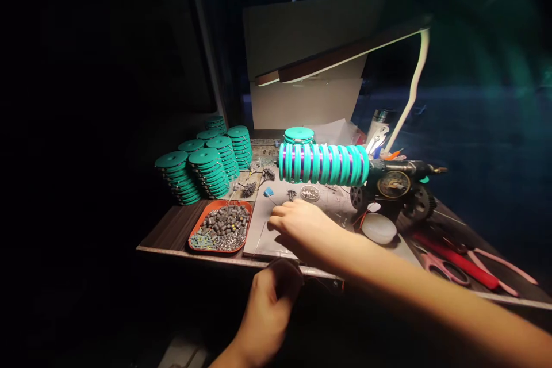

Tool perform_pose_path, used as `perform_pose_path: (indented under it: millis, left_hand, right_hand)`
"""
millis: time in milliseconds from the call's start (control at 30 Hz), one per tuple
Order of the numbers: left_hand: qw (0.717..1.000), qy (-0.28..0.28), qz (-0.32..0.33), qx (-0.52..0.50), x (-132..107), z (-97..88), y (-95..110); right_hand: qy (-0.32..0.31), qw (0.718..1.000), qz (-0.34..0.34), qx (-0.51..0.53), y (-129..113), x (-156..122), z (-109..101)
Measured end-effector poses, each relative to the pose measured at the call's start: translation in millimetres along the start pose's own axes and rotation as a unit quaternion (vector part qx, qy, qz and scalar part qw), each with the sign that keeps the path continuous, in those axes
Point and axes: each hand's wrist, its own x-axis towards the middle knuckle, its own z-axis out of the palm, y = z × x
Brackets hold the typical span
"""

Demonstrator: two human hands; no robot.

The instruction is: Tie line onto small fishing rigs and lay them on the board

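Teal plastic spools (pixel 323 164) fill the horizontal winder spindle, purple line showing on most, and more stacked teal spools (pixel 202 169) wait far left, while the right hand (pixel 297 224) pinches something too small to tell and the left hand (pixel 271 299) is curled, contents unclear.

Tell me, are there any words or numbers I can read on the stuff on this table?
None can be read.
Round brass-coloured dial on the dark winding machine: marks too small and blurred.
Silver can behind the row of teal spools: print too blurred.
Stacked teal plastic spools: no writing shows.
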Motion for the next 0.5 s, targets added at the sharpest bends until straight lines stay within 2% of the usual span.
perform_pose_path:
  millis: [67,100,133,167,200,267,333,367,433,500]
  left_hand:
    - [0.993,-0.021,-0.07,-0.096,1,0.4,-2]
    - [0.986,-0.032,-0.096,-0.129,1,0.5,-4]
    - [0.981,-0.04,-0.112,-0.152,1,0.6,-5]
    - [0.977,-0.047,-0.121,-0.167,2,0.9,-6]
    - [0.975,-0.051,-0.125,-0.178,2,1.5,-6]
    - [0.969,-0.061,-0.128,-0.2,3,3.3,-6]
    - [0.962,-0.073,-0.136,-0.227,4,5.6,-5]
    - [0.957,-0.08,-0.143,-0.239,4,6.6,-5]
    - [0.951,-0.088,-0.155,-0.252,5,8.1,-3]
    - [0.946,-0.089,-0.169,-0.261,6,8.6,-3]
  right_hand:
    - [0.039,0.999,0.027,0.003,-11,-38,3]
    - [0.105,0.99,0.07,0.061,-16,-59,8]
    - [0.121,0.975,0.11,0.149,-21,-78,18]
    - [0.101,0.953,0.166,0.234,-24,-94,29]
    - [0.076,0.919,0.231,0.312,-27,-107,44]
    - [0.099,0.809,0.328,0.477,-31,-120,74]
    - [0.141,0.694,0.35,0.613,-32,-119,100]
    - [0.169,0.645,0.347,0.66,-32,-115,110]
    - [0.209,0.578,0.334,0.714,-33,-108,121]
    - [0.222,0.55,0.331,0.734,-35,-102,124]
